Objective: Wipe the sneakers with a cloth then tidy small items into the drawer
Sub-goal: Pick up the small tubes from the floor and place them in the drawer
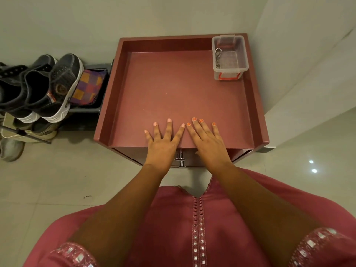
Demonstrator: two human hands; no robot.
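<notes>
A maroon cabinet top (173, 89) with raised rims stands in front of me. My left hand (162, 143) and my right hand (207, 141) lie flat on its front edge, fingers spread, holding nothing. Between my wrists shows the drawer front with a chrome handle (180, 158); the drawer looks shut. A clear plastic box (230, 56) with an orange latch sits in the far right corner of the top, a metal key ring inside it. Dark sneakers with white soles (57, 87) stand on a rack at the left, with a checkered cloth (87, 87) next to them.
The shoe rack (25, 132) holds more shoes on its lower shelf, and a grey shoe (11, 149) lies on the floor. White walls close in behind and to the right of the cabinet. Pale floor tiles (67, 180) spread around me.
</notes>
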